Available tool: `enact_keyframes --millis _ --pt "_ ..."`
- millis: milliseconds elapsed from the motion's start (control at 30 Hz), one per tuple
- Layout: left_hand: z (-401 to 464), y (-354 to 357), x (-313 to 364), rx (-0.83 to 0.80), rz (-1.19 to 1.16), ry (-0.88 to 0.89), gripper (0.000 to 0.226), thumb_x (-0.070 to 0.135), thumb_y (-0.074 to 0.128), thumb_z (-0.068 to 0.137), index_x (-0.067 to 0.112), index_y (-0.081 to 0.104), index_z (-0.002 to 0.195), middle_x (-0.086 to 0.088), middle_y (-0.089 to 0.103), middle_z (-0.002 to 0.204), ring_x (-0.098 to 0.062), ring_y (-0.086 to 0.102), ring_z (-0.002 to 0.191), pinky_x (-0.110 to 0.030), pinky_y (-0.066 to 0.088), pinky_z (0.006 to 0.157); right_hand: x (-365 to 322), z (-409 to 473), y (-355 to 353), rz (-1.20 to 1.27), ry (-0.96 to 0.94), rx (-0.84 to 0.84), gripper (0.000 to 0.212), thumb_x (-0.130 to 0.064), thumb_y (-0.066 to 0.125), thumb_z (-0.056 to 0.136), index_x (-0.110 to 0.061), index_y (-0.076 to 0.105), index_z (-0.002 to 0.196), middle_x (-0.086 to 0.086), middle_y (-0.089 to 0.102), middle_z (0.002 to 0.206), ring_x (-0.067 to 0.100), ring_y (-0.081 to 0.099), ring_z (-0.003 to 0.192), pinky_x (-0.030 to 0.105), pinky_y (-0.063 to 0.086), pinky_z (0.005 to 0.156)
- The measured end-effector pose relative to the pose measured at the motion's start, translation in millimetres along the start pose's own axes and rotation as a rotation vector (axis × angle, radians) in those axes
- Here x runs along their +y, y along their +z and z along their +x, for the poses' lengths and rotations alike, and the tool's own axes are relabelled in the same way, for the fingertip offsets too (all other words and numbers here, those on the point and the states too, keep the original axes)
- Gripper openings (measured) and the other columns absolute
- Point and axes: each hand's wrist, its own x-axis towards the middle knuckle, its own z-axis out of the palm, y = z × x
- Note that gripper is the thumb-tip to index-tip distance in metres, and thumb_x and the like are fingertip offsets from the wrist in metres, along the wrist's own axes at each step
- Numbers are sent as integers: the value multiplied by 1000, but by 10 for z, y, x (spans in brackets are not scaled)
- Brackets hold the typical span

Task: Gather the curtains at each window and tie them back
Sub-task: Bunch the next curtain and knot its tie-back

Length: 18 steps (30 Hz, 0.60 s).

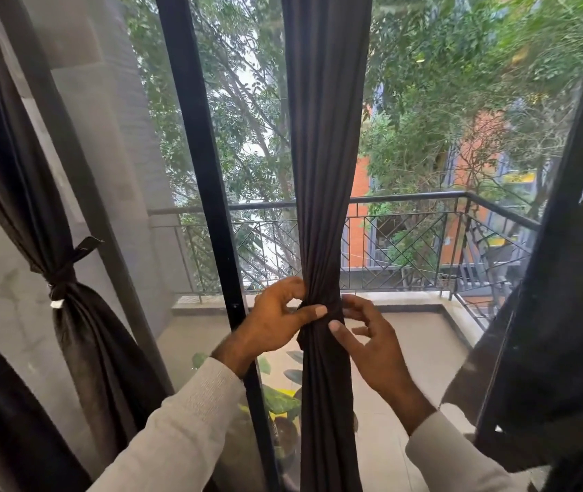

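Observation:
A dark brown curtain (323, 172) hangs gathered into a narrow column in front of the window, cinched at waist height by a dark tie band (332, 312). My left hand (275, 321) pinches the band on the curtain's left side, thumb across the front. On the curtain's right side, the thumb and fingers of my right hand (371, 346) touch the band. At the left, a second dark curtain (34, 193) hangs tied with its own band (64, 275).
Black window frame posts (201, 154) stand left of the middle curtain. Another dark curtain (567, 314) hangs at the right edge. Beyond the glass lie a balcony with a metal railing (425, 239), a potted plant (282, 403), trees and an orange building.

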Motion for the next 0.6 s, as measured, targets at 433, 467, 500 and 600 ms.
enact_keyframes --millis 433,467,500,600 --pt "-105 62 86 244 183 -11 21 52 90 80 37 75 78 11 70 82 -2 66 78 -23 53 74 147 131 14 37 77 -27 15 -11 79 93 -19 82 106 -5 80 95 23 74 88 38 62 85" --pt "-104 49 81 249 198 -21 27 55 90 79 35 72 74 11 68 77 -2 64 73 -23 53 71 141 150 5 26 85 -33 14 -13 79 94 -20 81 105 -5 80 95 23 74 88 39 63 86" --pt "-109 30 89 250 229 -30 34 58 89 78 33 67 70 11 66 70 -4 62 66 -25 52 66 125 164 0 23 91 -42 12 -14 78 95 -21 80 104 -5 80 94 23 74 88 39 62 86" --pt "-120 -37 133 188 220 -55 41 63 86 80 28 65 73 0 64 64 -8 58 57 -32 54 61 116 171 7 24 75 -58 10 -13 76 96 -22 77 100 -3 79 92 25 74 88 40 62 83"
